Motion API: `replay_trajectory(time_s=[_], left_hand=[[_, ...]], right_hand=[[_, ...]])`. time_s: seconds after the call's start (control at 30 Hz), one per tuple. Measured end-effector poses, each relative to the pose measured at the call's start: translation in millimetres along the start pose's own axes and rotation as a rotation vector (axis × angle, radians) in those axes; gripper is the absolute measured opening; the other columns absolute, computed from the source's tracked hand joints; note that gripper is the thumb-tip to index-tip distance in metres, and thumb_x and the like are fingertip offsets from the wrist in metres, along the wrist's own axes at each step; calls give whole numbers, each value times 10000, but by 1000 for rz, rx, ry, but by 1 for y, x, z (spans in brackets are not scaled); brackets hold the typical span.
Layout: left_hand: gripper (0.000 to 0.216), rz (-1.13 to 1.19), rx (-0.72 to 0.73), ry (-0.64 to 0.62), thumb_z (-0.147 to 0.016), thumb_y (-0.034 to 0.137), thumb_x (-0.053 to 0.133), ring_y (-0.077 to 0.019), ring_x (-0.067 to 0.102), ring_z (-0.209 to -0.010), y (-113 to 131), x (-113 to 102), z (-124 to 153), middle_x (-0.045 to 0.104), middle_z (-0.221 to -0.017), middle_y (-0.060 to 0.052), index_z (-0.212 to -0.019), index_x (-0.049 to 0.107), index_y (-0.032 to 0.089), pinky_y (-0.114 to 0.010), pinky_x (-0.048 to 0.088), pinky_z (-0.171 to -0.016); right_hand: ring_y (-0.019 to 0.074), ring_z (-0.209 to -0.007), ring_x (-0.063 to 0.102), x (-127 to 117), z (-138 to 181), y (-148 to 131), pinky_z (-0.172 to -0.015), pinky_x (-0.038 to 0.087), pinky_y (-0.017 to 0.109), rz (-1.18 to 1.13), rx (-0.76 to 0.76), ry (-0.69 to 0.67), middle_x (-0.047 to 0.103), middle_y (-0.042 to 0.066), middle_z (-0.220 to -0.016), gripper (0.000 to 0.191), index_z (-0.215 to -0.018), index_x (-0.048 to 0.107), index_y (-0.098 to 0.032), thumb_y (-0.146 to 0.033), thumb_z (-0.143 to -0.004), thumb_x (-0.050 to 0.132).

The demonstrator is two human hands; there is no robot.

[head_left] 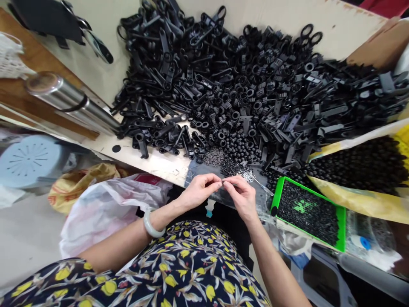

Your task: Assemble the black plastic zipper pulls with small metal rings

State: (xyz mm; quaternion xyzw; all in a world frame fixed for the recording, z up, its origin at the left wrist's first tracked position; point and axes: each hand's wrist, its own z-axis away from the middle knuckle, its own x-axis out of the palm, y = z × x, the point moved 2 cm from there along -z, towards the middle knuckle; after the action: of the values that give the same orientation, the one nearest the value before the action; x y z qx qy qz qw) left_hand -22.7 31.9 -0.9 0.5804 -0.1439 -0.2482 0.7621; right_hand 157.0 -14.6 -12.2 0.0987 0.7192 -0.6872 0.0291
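Note:
My left hand [204, 188] and my right hand [240, 192] meet fingertip to fingertip over the front edge of the table. Both are closed in a pinch around something tiny and dark, too small to name. Just beyond them lie a heap of small metal pieces [214, 157], a pile of round black beads [240, 147] and a cluster of silvery pins [246, 174]. A thin screwdriver-like tool [262, 186] rests to the right of my right hand. The dark mat [223, 197] shows beneath my hands.
Black plastic parts [204, 81] are heaped across the table. A green tray [341, 230] of small black pieces sits right, beside a yellow bag [358, 202] of black balls. At left stand a steel thermos [73, 102], a blue-grey stool [30, 160] and a white plastic bag [96, 213].

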Motion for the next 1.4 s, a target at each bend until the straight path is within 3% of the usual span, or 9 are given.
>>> replay_trajectory(time_s=[0.57, 0.8, 1.0, 1.2, 1.4], left_hand=[[248, 66, -33, 19, -914, 396, 660, -139, 549, -713, -14, -6, 1, 673, -777, -9, -884, 741, 163, -261, 413, -683], [275, 334, -113, 53, -844, 418, 754, -115, 506, -673, -13, -3, 6, 645, -738, -4, -829, 741, 144, -254, 375, -652], [208, 545, -166, 127, -736, 332, 834, -101, 496, -654, -5, 1, 6, 645, -698, -3, -754, 759, 138, -247, 370, -641], [177, 773, -260, 126, -661, 283, 865, -81, 479, -607, -5, 6, 2, 606, -624, 16, -694, 758, 146, -236, 352, -613], [155, 801, -272, 137, -669, 263, 858, -84, 488, -609, -2, 10, 3, 604, -619, 16, -700, 763, 145, -241, 355, -609]], right_hand=[[193, -825, 710, 7, -1, -5, -740, 591, 335, 147, -120, -13, 759, 45, -917, 101, -976, 811, -259, -288, -968, 714], [196, -871, 714, 9, 0, -11, -790, 588, 357, 280, -237, -26, 765, 45, -966, 115, -1029, 799, -269, -237, -979, 701], [195, -870, 712, 8, 1, -21, -792, 585, 372, 397, -340, -51, 773, 43, -966, 186, -1111, 790, -278, -204, -988, 673], [203, -877, 724, 10, 4, -24, -795, 593, 386, 438, -357, -6, 788, 49, -991, 201, -1144, 779, -281, -212, -990, 672], [219, -906, 727, 13, 8, -22, -816, 600, 401, 442, -331, 72, 780, 54, -984, 175, -1134, 759, -277, -228, -986, 679]])
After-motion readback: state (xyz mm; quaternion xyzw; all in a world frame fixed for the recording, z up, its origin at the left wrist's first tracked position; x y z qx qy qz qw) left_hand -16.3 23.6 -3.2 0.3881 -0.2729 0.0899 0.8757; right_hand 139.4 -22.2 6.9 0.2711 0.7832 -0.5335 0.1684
